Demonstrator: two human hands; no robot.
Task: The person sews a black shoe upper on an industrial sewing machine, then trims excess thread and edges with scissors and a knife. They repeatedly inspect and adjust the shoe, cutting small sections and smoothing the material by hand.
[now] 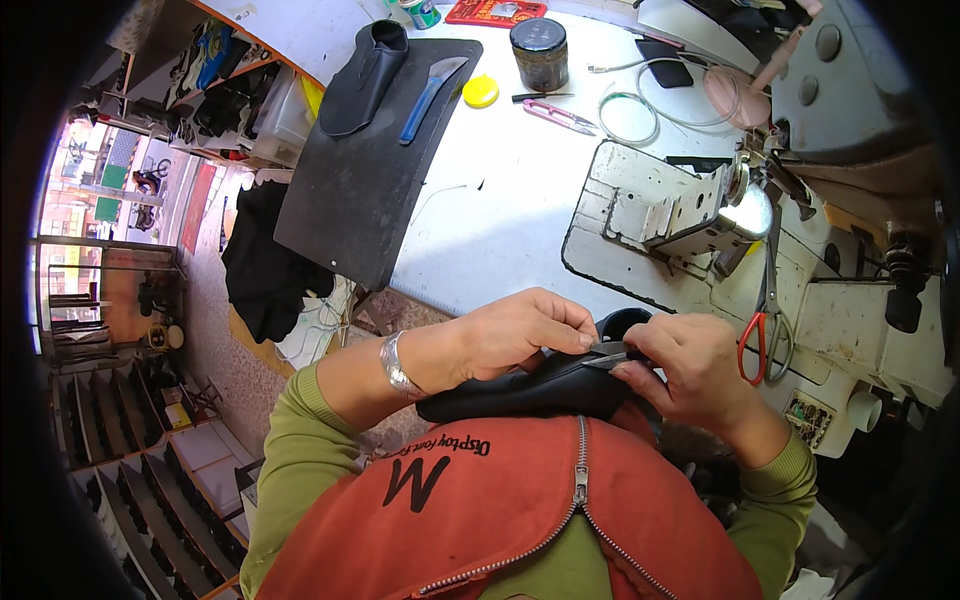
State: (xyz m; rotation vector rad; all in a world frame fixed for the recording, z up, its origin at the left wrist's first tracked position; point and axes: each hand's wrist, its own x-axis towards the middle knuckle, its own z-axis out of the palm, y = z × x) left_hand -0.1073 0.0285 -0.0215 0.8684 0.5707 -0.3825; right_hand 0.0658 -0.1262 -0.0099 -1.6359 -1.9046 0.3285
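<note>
A black leather shoe upper [520, 394] lies against my front, with its opening up by my hands. In my right hand [695, 365] is a pair of small thread snips [606, 361], their silver pointed blades directed left over the upper's edge. Thumb and forefinger of my left hand [530, 332] pinch together beside the blade tips; whatever is between them is too small to make out. The left hand's other fingers curl close to the upper.
A sewing machine [690, 215] stands at the right, with red-handled scissors [762, 330] beside it. Across the white table [500, 215] are a black mat [340, 205], another black upper [368, 85], a blue-handled knife [430, 100], a dark jar [539, 55] and pink snips [560, 115].
</note>
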